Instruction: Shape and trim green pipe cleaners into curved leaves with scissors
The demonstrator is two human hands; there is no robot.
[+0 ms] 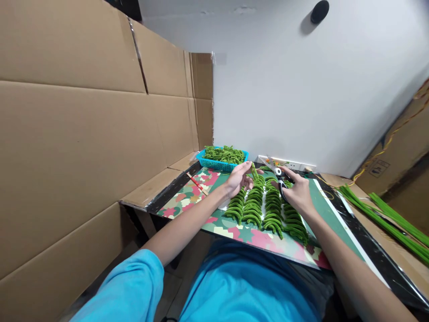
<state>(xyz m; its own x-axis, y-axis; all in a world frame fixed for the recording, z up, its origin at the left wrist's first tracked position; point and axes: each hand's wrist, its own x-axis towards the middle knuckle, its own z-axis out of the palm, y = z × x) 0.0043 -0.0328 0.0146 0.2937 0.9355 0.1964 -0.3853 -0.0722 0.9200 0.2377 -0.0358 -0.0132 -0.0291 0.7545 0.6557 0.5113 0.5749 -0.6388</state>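
Between the fingers of my left hand [238,180] is a bent piece of green pipe cleaner [254,171]. My right hand [298,190] grips a pair of scissors [278,171] with black handles, and the blades stand apart, pointing up and to the left. Both hands hover over rows of curved green pipe cleaner pieces [253,208], which lie side by side on the patterned board [248,235]. The scissors are a little to the right of the held piece and do not touch it.
A blue basket [200,157] full of green pieces stands at the back left. Near it lies a red stick [197,183]. Long green pipe cleaners [385,221] rest on cardboard at the right. A power strip [295,165] runs along the wall, and a tall cardboard panel [100,134] stands left.
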